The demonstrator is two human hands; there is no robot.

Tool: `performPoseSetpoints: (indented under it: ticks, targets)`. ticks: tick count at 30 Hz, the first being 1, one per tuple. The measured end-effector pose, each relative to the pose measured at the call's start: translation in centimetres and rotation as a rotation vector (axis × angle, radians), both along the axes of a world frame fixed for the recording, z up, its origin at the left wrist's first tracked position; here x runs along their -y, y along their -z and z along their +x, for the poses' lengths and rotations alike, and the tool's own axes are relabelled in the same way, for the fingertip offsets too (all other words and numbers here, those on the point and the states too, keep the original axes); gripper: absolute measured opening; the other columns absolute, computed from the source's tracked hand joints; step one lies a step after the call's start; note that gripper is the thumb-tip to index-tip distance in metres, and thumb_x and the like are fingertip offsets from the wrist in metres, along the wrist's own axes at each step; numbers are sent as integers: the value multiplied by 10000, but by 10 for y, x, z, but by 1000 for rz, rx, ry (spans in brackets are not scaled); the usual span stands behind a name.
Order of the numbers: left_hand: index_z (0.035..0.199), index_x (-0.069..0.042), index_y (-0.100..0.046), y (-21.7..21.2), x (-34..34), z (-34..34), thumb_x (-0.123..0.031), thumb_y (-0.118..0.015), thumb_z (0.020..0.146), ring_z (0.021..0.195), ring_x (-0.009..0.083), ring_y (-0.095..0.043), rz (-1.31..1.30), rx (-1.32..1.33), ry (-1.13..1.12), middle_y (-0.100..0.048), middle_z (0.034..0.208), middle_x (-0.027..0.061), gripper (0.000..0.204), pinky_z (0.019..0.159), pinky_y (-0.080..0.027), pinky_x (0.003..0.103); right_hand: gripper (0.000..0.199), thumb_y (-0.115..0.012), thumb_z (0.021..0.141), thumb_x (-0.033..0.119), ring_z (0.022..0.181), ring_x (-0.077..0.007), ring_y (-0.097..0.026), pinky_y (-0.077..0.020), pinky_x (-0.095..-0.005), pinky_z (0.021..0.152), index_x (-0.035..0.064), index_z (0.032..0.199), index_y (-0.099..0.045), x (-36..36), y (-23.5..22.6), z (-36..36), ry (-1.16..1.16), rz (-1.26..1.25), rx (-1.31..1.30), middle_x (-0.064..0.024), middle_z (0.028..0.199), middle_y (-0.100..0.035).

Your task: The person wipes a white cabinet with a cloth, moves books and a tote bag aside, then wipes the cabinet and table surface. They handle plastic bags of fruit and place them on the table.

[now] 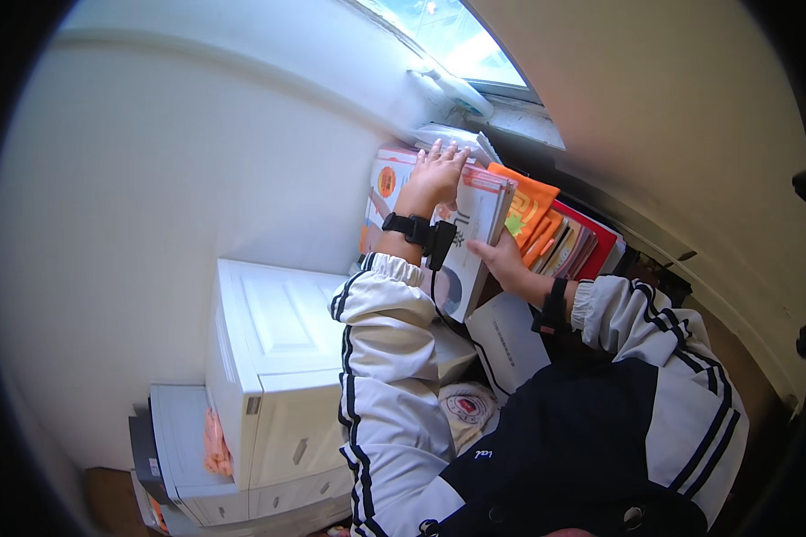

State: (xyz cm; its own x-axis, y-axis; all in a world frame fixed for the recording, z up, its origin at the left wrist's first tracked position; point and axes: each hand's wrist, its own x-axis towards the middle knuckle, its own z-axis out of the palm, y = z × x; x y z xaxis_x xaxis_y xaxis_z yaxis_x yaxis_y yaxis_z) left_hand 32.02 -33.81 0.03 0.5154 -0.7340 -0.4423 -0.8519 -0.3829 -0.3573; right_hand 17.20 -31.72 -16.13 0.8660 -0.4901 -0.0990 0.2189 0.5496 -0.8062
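Observation:
A thick white picture-covered book or flat box stands tilted in the middle, with pinkish edges along its top and dark writing on its front. My left hand lies over its top edge, fingers spread and stretched forward. At its right edge is my right hand, the thumb against the front and the other fingers mostly hidden behind the edge. Beside that hand is an orange bag or packet. Several books, one with a red cover, stand packed to the right.
A white drawer cabinet stands to the left, with an orange-pink cloth by its lower side. A white box and a round-badged cloth item are close to my body. A window opens in the far wall.

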Motion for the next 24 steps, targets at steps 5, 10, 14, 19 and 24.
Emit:
performPoseSetpoints:
  ticks: [5, 10, 14, 19, 24]
  targets:
    - [1459, -206, -409, -23, 0, 17, -191, -926, 493, 1480, 363, -146, 153, -127, 110, -321, 1556, 117, 1096, 1163, -207, 544, 550, -699, 835, 161, 1001, -311, -658, -539, -378, 870, -25, 1271, -420, 4, 2, -14, -67, -439, -7, -233, 1112, -636]
    - [1096, -76, -631, -7, -10, 21, -142, -907, 508, 1108, 330, -577, 23, -480, 53, -647, 1138, 127, 654, 897, -478, 411, 562, -694, 837, 162, 961, -309, -679, -554, -368, 842, -29, 1281, -407, -1, 14, -15, -4, -389, 46, -247, 1080, -648]
    - [1034, -52, -634, -1, -10, 20, -112, -897, 506, 889, 315, -655, -52, -492, 107, -684, 934, 128, 593, 769, -517, 387, 565, -701, 832, 181, 903, -311, -693, -566, -367, 805, -33, 1271, -415, -7, 29, -12, 31, -387, 52, -246, 1038, -661]
    - [980, -44, -620, -16, -22, 14, -87, -887, 488, 891, 352, -632, -153, -492, 153, -665, 903, 136, 561, 771, -508, 412, 559, -723, 816, 206, 775, -332, -704, -578, -378, 708, -32, 1238, -444, -16, 25, -11, 143, -499, 63, -239, 924, -678]
    - [1010, -44, -611, -45, -42, 11, -42, -875, 469, 981, 388, -579, -198, -426, 190, -646, 996, 142, 601, 816, -495, 436, 521, -737, 799, 203, 717, -329, -702, -575, -373, 658, -44, 1193, -501, -14, -7, -10, 246, -624, 185, -238, 849, -674]
